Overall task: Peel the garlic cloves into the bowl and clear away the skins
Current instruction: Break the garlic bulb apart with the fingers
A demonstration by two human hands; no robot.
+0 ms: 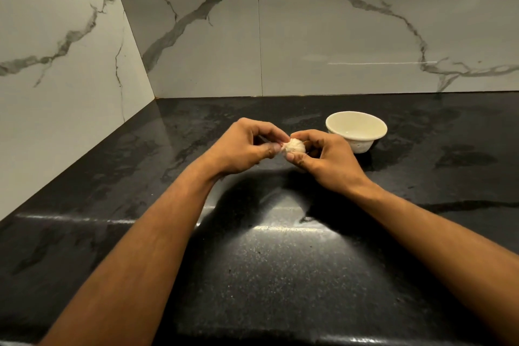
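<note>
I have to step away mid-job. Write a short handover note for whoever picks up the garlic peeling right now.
Left hand: pinches the papery edge of the pale, still-skinned garlic bulb.
Right hand: grips the same bulb from its other side; the bulb is held above the black speckled stone counter.
Round cream ceramic bowl: stands on the counter just beyond the right hand; it looks empty.
Done: nothing peeled that I can see; no loose skins visible.
Left: split the bulb, peel the cloves into the bowl, clear the skins.
</note>
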